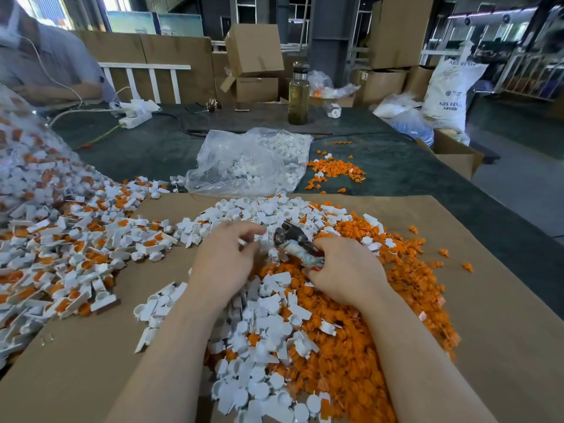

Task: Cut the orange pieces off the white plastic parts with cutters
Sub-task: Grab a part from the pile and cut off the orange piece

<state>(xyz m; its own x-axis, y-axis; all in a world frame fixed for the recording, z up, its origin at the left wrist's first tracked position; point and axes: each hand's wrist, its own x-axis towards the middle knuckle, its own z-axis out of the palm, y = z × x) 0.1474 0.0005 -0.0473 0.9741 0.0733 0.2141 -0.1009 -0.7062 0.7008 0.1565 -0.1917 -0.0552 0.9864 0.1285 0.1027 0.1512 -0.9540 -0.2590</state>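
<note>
- Head view, landmark = cutters (297, 244): dark metal head points up-left, handles wrapped in right hand (343, 270).
- Right-hand fingers curled tight round the handles; can't tell if the blades are open, too blurred.
- Left hand (224, 261) just left of cutters, fingers (248, 228) bent in a loose pinch toward the cutter head. Prob holds a small white part there, but motion blur, can't confirm.
- White plastic parts (268, 300) heaped under and below cutters; uncut white+orange ones (70, 236) well left of them; cut orange pieces (360, 346) piled right and below.
- All on cardboard sheet (494, 300) over the tabletop (396, 169).
- Handling, my guess: parts light, rigid, smooth, so slip easily and flick when snipped. Pinch the white body, keep orange tab sticking out toward the blades.
- Cutters stiff, heavier; grip low on handles for leverage.
</note>
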